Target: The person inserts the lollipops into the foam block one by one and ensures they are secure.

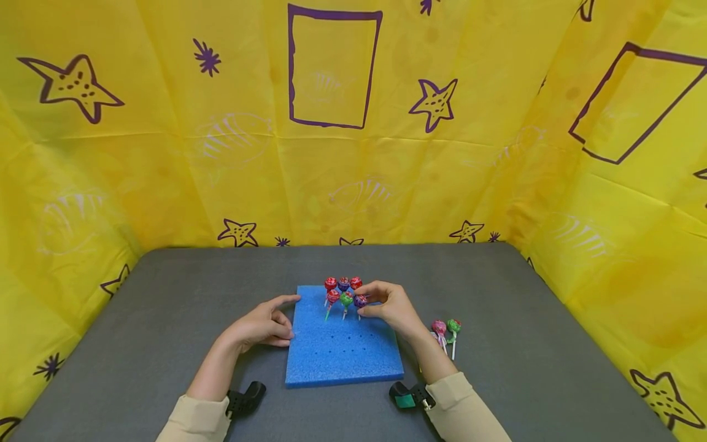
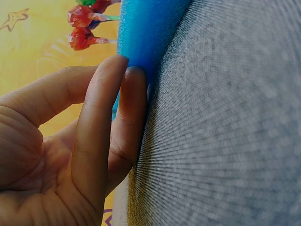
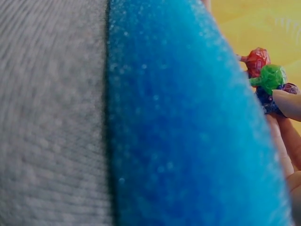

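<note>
- The blue foam board (image 1: 345, 365) lies flat on the grey counter (image 1: 193, 291), well apart from the counter's far edge.
- Six lollipops stand upright toward the board's far edge: a left red lollipop (image 1: 330, 283), a dark blue lollipop (image 1: 343, 283) and a right red lollipop (image 1: 356, 282) behind; a front red lollipop (image 1: 333, 296), a green lollipop (image 1: 346, 299) and a purple lollipop (image 1: 361, 301) in front.
- The right hand (image 1: 389, 304) pinches the purple lollipop between thumb and fingers.
- The left hand (image 1: 270, 323), loosely spread, touches the board's left edge, index finger at the far left corner, gripping nothing.
- A loose pink lollipop (image 1: 439, 326) and loose green lollipop (image 1: 454, 326) lie beyond the board's right edge.
</note>
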The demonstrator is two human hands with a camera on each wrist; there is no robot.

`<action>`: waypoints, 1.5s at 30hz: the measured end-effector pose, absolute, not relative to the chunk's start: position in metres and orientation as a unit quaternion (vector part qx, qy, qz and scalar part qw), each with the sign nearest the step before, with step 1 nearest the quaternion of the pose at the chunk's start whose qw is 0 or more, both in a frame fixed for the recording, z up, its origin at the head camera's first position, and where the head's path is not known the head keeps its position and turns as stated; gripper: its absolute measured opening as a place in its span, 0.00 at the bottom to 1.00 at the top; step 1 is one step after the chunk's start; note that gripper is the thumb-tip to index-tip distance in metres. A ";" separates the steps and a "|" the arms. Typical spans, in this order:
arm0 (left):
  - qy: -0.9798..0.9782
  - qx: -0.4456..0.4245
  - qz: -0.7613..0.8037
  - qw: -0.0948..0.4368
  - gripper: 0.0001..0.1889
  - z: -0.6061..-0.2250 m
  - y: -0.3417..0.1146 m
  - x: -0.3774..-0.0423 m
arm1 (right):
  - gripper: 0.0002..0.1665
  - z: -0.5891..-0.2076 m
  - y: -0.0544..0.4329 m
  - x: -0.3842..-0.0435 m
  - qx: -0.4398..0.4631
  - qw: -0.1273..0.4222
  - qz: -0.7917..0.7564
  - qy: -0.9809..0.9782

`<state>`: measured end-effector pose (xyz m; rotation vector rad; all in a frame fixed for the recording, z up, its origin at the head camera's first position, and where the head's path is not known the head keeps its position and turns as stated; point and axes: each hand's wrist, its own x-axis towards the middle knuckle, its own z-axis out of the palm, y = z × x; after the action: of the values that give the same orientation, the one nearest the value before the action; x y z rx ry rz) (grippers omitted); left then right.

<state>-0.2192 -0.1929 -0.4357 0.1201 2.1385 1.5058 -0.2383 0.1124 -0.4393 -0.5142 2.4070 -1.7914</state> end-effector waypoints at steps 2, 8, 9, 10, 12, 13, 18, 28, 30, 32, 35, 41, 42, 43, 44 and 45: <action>0.790 0.044 0.554 0.258 0.40 -0.435 -0.193 -0.219 | 0.19 -0.440 0.113 -0.239 -0.169 0.049 -0.588 0.789; 0.791 0.043 0.553 0.256 0.39 -0.434 -0.192 -0.220 | 0.18 -0.440 0.113 -0.239 -0.173 0.047 -0.590 0.788; 0.791 0.043 0.554 0.257 0.39 -0.434 -0.192 -0.220 | 0.18 -0.439 0.114 -0.239 -0.174 0.047 -0.589 0.788; 0.791 0.042 0.554 0.257 0.39 -0.434 -0.192 -0.220 | 0.18 -0.439 0.114 -0.239 -0.175 0.047 -0.589 0.788; 0.791 0.043 0.554 0.257 0.39 -0.434 -0.192 -0.220 | 0.18 -0.438 0.114 -0.239 -0.176 0.048 -0.586 0.789; 0.790 0.044 0.554 0.257 0.39 -0.435 -0.192 -0.220 | 0.18 -0.438 0.115 -0.239 -0.177 0.049 -0.586 0.790; 0.779 0.061 0.566 0.262 0.41 -0.435 -0.194 -0.221 | 0.19 -0.437 0.116 -0.239 -0.181 0.053 -0.586 0.788; 0.778 0.063 0.566 0.264 0.40 -0.436 -0.193 -0.221 | 0.21 -0.433 0.119 -0.238 -0.181 0.057 -0.603 0.775; 0.779 0.062 0.566 0.264 0.40 -0.436 -0.193 -0.221 | 0.22 -0.432 0.120 -0.238 -0.181 0.060 -0.607 0.771; 0.779 0.061 0.566 0.263 0.40 -0.436 -0.193 -0.221 | 0.22 -0.431 0.121 -0.238 -0.180 0.060 -0.609 0.770; 0.779 0.060 0.566 0.263 0.40 -0.437 -0.193 -0.221 | 0.23 -0.429 0.123 -0.238 -0.177 0.062 -0.609 0.771; 0.778 0.060 0.567 0.263 0.40 -0.437 -0.193 -0.221 | 0.23 -0.426 0.128 -0.238 -0.169 0.064 -0.605 0.775; 0.777 0.060 0.568 0.264 0.40 -0.437 -0.194 -0.221 | 0.24 -0.425 0.130 -0.239 -0.168 0.064 -0.603 0.777; 0.776 0.060 0.569 0.265 0.40 -0.437 -0.194 -0.221 | 0.24 -0.424 0.131 -0.239 -0.167 0.065 -0.601 0.779; 0.775 0.060 0.570 0.266 0.41 -0.437 -0.194 -0.221 | 0.24 -0.424 0.133 -0.240 -0.165 0.065 -0.599 0.781; 0.774 0.061 0.571 0.266 0.41 -0.437 -0.194 -0.221 | 0.24 -0.423 0.135 -0.240 -0.163 0.066 -0.598 0.782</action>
<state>-0.2212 -0.1940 -0.4373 0.1636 2.0909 1.5410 -0.2400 0.1347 -0.4228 -0.4904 2.3580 -1.8046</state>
